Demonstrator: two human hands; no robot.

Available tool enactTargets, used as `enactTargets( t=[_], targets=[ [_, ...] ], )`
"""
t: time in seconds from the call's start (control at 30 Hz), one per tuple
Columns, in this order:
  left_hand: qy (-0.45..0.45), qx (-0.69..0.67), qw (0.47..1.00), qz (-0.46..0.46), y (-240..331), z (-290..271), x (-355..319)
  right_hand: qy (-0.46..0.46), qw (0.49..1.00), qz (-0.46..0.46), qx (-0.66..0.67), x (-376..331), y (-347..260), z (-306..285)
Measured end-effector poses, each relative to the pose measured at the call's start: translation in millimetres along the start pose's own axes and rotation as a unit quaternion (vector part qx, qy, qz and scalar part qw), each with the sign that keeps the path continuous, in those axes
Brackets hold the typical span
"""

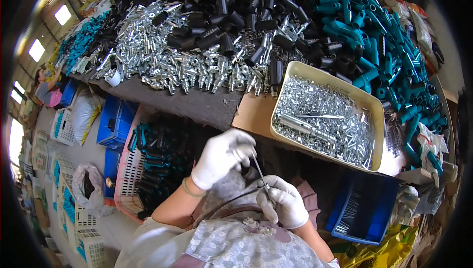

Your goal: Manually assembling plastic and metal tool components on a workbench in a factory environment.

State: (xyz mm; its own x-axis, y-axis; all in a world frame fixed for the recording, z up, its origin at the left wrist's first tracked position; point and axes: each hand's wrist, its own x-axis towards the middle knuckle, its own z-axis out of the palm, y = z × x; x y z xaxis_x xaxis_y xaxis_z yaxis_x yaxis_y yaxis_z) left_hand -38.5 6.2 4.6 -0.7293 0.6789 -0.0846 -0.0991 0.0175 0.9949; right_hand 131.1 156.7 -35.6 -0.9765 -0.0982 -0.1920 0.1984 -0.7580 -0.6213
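Note:
Both my hands wear white gloves and are held close together over my lap, below the table edge. A thin metal rod [258, 169] slants between them. My left hand [221, 158] pinches its upper end between thumb and fingers. The fingers of my right hand [285, 204] close around its lower end, where a small bit of metal shows; its exact shape is too small to tell. Ahead to the right, a cream tray [378, 135] holds many small shiny metal parts, with a longer metal shaft [305, 127] lying on top.
Piles of metal shafts [148, 46], black sleeves [221, 7] and teal handles [345, 16] cover the table. A pink basket [129, 169] of teal-and-black handles stands at left, with blue bins [116, 120] beyond. At lower right sits a blue bin [367, 204] holding thin rods.

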Motion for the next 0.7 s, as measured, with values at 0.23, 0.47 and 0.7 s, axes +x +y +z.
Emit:
enactTargets(
  t=[0.23, 0.47, 0.7],
  targets=[
    [0.178, 0.488, 0.823, 0.229, 2, -71, 70, 0.022, 0.999, -0.006, -0.033, -2, -6, 7],
    [0.126, 0.597, 0.781, 0.133, -4, -80, 96, 0.033, 0.999, 0.001, -0.011, -4, -10, 10],
    [0.097, 0.642, 0.76, 0.042, 12, -79, 94, 0.014, 1.0, -0.026, 0.002, -1, -10, 10]
  ],
)
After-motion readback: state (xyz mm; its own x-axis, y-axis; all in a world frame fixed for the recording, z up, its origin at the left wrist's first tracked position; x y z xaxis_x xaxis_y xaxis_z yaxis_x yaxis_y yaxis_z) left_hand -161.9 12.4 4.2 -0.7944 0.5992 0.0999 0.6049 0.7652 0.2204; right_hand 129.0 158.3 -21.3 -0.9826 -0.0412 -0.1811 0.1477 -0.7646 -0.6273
